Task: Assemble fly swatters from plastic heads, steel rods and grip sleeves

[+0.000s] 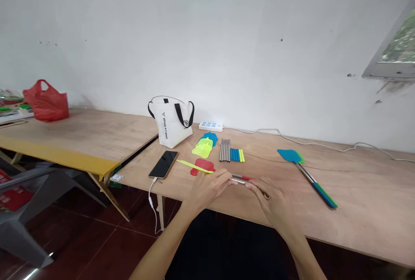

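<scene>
Low over the brown wooden table (363,215), a slim silver metal tube (238,181) spans both hands: left hand (209,188), fingers pinching one end; right hand (275,200) pinching the other. Beyond, white tote bag (171,131) (vertical black lettering, too small to read).

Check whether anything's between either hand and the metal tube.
Nothing visible: the left hand and right hand both touch the metal tube directly. The red swatter head lies beyond the left hand, not in between.
</scene>
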The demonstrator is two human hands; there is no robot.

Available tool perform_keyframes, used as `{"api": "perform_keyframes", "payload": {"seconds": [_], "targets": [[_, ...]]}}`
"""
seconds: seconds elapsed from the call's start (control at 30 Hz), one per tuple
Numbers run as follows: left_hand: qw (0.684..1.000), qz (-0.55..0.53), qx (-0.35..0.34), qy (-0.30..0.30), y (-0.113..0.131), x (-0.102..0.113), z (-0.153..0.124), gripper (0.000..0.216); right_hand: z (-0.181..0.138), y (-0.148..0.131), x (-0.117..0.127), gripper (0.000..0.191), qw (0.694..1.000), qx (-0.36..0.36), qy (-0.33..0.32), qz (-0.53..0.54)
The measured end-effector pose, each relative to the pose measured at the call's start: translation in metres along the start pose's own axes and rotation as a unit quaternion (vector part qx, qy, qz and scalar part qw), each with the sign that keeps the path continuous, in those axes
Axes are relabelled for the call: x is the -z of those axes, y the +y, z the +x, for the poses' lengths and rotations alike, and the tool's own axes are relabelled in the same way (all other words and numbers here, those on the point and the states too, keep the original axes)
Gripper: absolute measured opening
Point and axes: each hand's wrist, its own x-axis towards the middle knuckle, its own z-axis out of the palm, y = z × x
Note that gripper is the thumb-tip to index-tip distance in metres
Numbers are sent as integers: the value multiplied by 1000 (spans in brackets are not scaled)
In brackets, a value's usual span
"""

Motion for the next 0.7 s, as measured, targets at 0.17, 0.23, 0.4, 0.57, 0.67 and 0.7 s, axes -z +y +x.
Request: {"api": "perform_keyframes", "payload": {"seconds": [0.17, 0.23, 0.4, 0.57, 0.67, 0.7], "targets": [[1000, -24, -1, 16, -1, -5, 0, 46, 0, 2, 4, 39, 999, 22, -2, -36], [1000, -20, -2, 17, -3, -7, -1, 46, 0, 5, 4, 38, 998, 36, -8, -44], [999, 22, -41, 26, -10, -5, -4, 42, -2, 10, 0, 40, 996, 53, -13, -70], [996, 78, -43, 26, -16, 2, -8, 44, -5, 15, -1, 44, 993, 51, -19, -101], [995, 85, -33, 39, -22, 9, -11, 44, -3, 27, 8, 46, 995, 49, -45, -80], [995, 81, -31, 45, -26, 11, -11, 43, -2, 32, 13, 47, 995, 46, -51, -68]]}}
